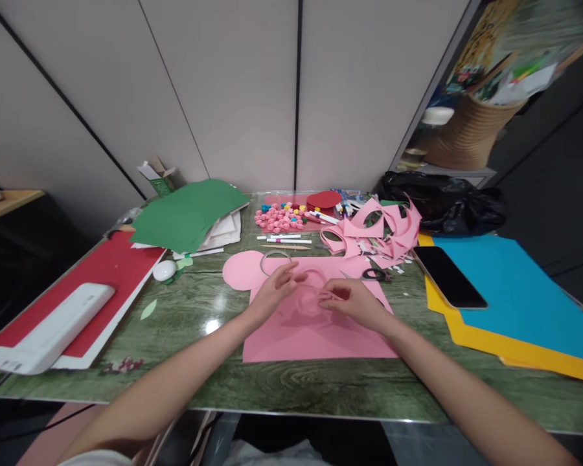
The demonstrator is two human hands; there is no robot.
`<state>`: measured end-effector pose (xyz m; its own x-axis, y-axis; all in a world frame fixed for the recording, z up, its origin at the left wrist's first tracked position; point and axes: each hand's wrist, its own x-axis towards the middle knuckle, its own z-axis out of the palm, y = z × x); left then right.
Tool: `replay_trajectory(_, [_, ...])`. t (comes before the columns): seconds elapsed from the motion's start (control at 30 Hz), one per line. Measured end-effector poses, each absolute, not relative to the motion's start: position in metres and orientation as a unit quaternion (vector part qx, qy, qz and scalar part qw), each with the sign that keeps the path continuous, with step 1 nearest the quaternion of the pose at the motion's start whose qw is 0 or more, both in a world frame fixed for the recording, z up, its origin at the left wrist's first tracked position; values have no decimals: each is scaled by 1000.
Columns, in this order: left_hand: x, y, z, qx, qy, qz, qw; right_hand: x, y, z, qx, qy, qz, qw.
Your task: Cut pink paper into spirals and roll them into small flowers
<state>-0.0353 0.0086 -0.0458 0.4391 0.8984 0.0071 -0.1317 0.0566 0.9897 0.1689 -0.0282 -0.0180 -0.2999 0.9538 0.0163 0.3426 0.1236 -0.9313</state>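
Observation:
My right hand (347, 299) is closed, pinching a curled strip of pink paper (315, 277) between thumb and fingers. Part of the strip loops out to the left, over a large pink sheet (291, 340), and blends with its colour. My left hand (276, 291) hovers at the left side of that loop, fingers stretched and apart. Whether its fingertips touch the strip is hard to tell. Behind the left hand lies a thin ring (275, 259), overlapping a pink paper circle (245, 270). Scissors with black handles (375, 274) lie just beyond the right hand.
Pink paper offcuts (393, 230) pile up behind the scissors. Small pink pieces (278, 219) and several pens (284, 241) lie at the back. Green paper (187, 217), red paper (121, 262) and a white device (61, 327) occupy the left; a phone (449, 277) rests on blue paper (510, 285).

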Motion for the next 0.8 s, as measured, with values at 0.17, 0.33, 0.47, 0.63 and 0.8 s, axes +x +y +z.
replay_trajectory(0.17, [-33,4,-45,498,361,366,698,173,-23,-26,-495,-656,444,357])
replay_trajectory(0.33, [-30,1,-44,463,373,354,722,172,-22,-28,-512,-657,423,359])
replay_trajectory(0.47, [-30,2,-44,434,376,362,734,170,-24,-26,-522,-661,401,360])
replay_trajectory(0.63, [-32,4,-43,413,376,384,735,174,-22,-26,-520,-662,393,369])
replay_trajectory(0.8, [-35,7,-38,368,379,444,724,182,-18,-26,-536,-660,346,397])
